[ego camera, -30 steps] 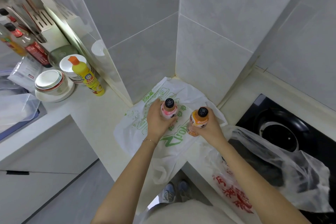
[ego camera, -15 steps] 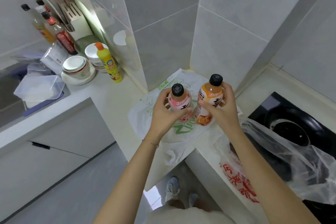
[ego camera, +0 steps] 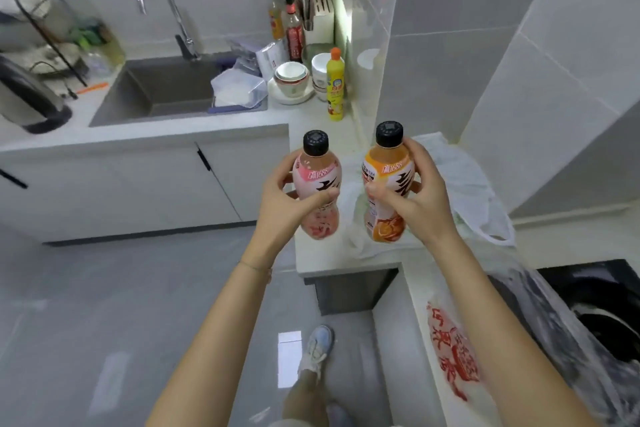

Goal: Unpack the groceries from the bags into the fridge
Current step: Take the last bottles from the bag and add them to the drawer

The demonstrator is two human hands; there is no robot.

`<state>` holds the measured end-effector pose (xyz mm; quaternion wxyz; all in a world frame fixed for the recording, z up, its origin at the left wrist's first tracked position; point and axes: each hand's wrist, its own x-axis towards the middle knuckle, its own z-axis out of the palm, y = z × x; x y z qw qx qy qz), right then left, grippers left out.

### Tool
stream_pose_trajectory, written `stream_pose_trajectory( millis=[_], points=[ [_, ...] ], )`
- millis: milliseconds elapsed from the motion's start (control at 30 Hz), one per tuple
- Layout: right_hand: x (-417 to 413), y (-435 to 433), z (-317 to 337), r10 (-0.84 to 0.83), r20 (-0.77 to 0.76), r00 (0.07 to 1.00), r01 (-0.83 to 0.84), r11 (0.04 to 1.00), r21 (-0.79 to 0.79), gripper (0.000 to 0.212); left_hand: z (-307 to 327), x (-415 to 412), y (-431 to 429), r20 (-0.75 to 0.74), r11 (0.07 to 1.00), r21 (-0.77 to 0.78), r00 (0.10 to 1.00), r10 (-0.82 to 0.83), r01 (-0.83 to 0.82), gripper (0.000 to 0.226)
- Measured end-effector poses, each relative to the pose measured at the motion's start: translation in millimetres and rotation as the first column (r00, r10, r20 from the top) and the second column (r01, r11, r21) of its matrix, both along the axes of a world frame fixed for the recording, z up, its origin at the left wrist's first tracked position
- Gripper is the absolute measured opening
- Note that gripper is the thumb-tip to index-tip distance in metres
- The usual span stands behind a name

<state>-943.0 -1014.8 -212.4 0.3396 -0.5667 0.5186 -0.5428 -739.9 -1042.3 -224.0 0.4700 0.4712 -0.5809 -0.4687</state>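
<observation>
The left hand (ego camera: 280, 204) is wrapped around a pink-labelled plastic drink bottle with a black cap (ego camera: 318, 180). The right hand (ego camera: 419, 201) clamps a matching orange-labelled bottle (ego camera: 388, 170). Both bottles are upright, side by side and apart, in the air above the near corner of the desk (ego camera: 313, 263), left of the crumpled white plastic bag (ego camera: 464, 191). Gripping one bottle per hand at mid-body likely keeps them steady for carrying. The fridge is out of view.

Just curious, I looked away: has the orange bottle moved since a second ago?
Yes. The orange bottle, gripped by the right hand, has been lifted up off the white bag it stood on.
</observation>
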Motion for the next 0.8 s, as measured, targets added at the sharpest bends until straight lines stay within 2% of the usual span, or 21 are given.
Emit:
stream_pose_trajectory(
  millis=[100, 300, 433, 600, 800],
  points=[
    [32, 13, 9, 0.145, 0.036, 0.989, -0.144, 0.989, -0.025, 0.061, 9, 35, 42, -0.009, 0.991, -0.020, 0.991, 0.133, -0.133, 0.069],
    [113, 44, 26, 0.403, -0.018, 0.915, -0.404, 0.912, -0.066, 0.061, 33, 106, 125, 0.004, 0.928, -0.105, 0.933, 0.360, -0.358, 0.070],
    [168, 73, 33, 0.548, -0.031, 0.836, -0.548, 0.832, -0.089, 0.068, 46, 149, 187, 0.027, 0.857, -0.175, 0.868, 0.495, -0.484, 0.071],
    [235, 127, 43, 0.697, -0.054, 0.715, -0.698, 0.708, -0.108, 0.074, 59, 196, 275, -0.060, 0.761, -0.186, 0.780, 0.623, -0.622, 0.066],
    [315, 214, 55, 0.805, -0.066, 0.590, -0.805, 0.580, -0.129, 0.067, 69, 256, 386, -0.050, 0.658, -0.218, 0.682, 0.730, -0.721, 0.066]
  ],
)
